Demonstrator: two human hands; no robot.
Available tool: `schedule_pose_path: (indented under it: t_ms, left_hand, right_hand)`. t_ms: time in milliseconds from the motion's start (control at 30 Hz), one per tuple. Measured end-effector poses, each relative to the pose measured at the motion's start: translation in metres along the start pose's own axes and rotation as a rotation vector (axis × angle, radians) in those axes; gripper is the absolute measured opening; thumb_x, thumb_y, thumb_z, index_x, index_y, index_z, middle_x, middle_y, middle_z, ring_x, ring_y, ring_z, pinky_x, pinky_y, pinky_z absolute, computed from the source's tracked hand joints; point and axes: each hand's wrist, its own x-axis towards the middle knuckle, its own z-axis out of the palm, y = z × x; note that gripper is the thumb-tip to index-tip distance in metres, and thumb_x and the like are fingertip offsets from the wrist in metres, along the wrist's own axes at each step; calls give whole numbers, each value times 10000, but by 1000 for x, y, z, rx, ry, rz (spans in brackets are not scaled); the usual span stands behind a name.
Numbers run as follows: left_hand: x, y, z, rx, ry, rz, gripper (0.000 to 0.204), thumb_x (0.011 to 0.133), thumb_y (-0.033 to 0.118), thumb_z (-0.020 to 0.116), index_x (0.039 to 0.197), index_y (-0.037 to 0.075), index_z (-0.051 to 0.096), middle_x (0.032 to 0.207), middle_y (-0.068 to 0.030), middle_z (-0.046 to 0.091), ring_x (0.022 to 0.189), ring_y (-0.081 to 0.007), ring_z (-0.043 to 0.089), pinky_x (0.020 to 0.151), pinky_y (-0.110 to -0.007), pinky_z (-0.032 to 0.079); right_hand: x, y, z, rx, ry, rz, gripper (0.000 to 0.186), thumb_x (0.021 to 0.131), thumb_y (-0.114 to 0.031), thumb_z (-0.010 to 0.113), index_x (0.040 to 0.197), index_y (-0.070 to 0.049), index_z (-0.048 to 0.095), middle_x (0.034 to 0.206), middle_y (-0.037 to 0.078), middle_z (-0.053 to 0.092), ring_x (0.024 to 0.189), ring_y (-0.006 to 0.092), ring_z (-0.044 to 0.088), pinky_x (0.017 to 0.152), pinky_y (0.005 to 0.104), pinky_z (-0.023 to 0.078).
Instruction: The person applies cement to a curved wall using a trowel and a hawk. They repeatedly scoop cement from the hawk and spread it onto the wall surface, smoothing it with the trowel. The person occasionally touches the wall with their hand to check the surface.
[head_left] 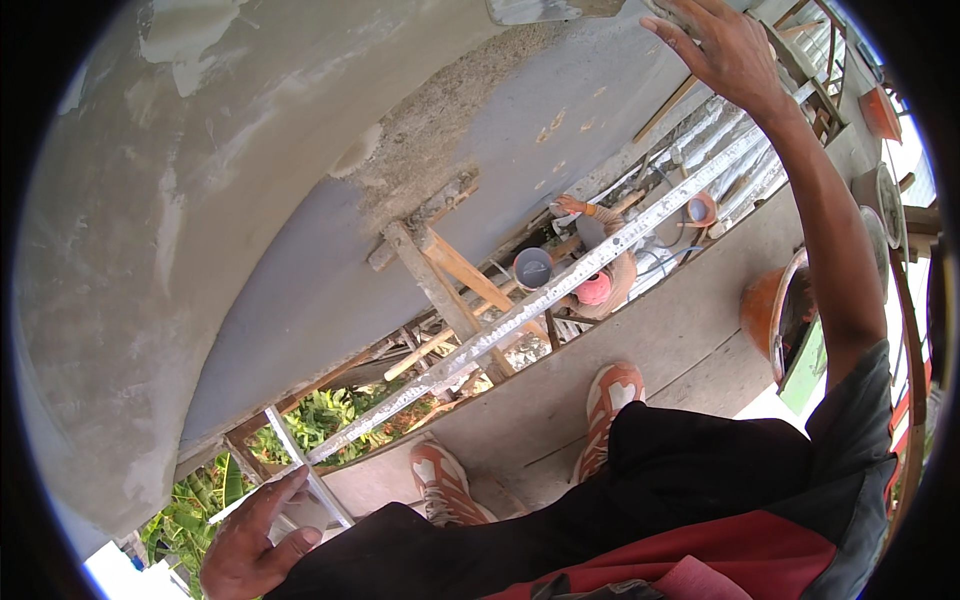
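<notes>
- Fingers (pixel 276 494) of the left hand (pixel 241 550) were spread from the thumb, near a long, white-spattered bar (pixel 558 289).
- The right hand (pixel 720 58) had bent fingers at the upper edge; whether they gripped anything could not be told.
- Just left of it, a plastering trowel (pixel 548 9) showed over the curved grey wall (pixel 140 270).
- Orange-and-white shoes (pixel 612 398) stood on wooden planks (pixel 690 315), left of an orange bucket (pixel 762 312).
- Below, a co-worker (pixel 619 278) in a pink hat (pixel 593 290) was near a grey bucket (pixel 533 268).
</notes>
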Motion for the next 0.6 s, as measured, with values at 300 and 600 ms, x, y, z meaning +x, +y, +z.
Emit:
schedule_pose_path:
  t_ms: [300, 600]
  left_hand:
    - [7, 4, -3, -3, -26, 11, 816, 976, 233, 864, 1669, 37, 480, 1424, -226, 721, 1272, -327, 738, 1103, -445, 552]
    - [3, 5, -3, -30, -37, -20, 805, 1001, 266, 843, 1675, 36, 468, 1442, -224, 715, 1278, -327, 733, 1116, -453, 542]
  right_hand:
    - [8, -41, 14, 138, 77, -209, 318, 1015, -358, 768, 1099, -53, 740, 956, 146, 707, 914, 378, 732, 768, 506, 585]
    - [0, -16, 6, 57, 32, -69, 316, 1018, -352, 769, 1093, -46, 751, 969, 147, 703, 887, 376, 716, 744, 497, 575]
